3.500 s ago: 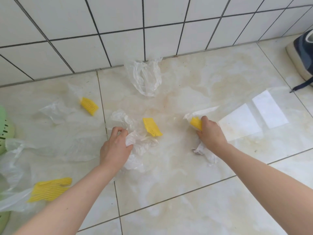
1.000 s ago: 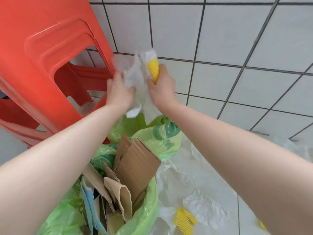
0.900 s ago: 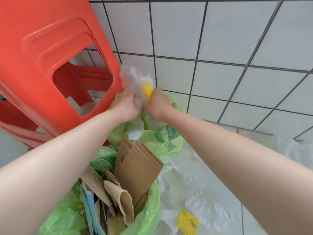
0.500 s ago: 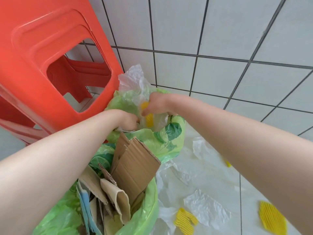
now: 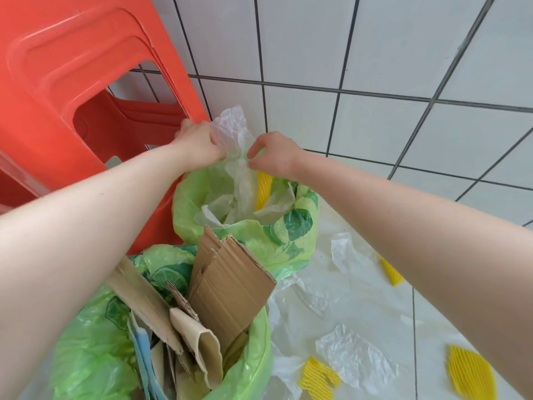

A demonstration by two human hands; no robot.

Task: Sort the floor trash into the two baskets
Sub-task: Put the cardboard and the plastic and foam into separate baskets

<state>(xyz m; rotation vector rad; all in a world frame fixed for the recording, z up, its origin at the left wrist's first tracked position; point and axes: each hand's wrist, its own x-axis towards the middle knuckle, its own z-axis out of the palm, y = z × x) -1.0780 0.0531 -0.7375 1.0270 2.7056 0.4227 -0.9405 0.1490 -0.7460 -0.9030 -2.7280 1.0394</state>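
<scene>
Two baskets lined with green bags stand by the wall. The far basket (image 5: 288,229) holds clear plastic and a yellow foam net (image 5: 264,189). The near basket (image 5: 256,368) is stuffed with cardboard pieces (image 5: 230,284). My left hand (image 5: 199,142) is over the far basket's back rim, gripping a crumpled clear plastic sheet (image 5: 230,125) that hangs down into the bag. My right hand (image 5: 277,154) hovers just right of it with fingers apart, above the yellow net.
Stacked red plastic stools (image 5: 72,82) stand against the baskets on the left. On the floor to the right lie yellow foam nets (image 5: 317,376) (image 5: 470,373) (image 5: 390,272) and clear plastic scraps (image 5: 354,359) (image 5: 343,249). A white tiled wall (image 5: 403,53) is behind.
Both hands carried plastic and a yellow net from the floor to the far basket and pushed them in. My right hand has let go of the net and both hands have lifted.
</scene>
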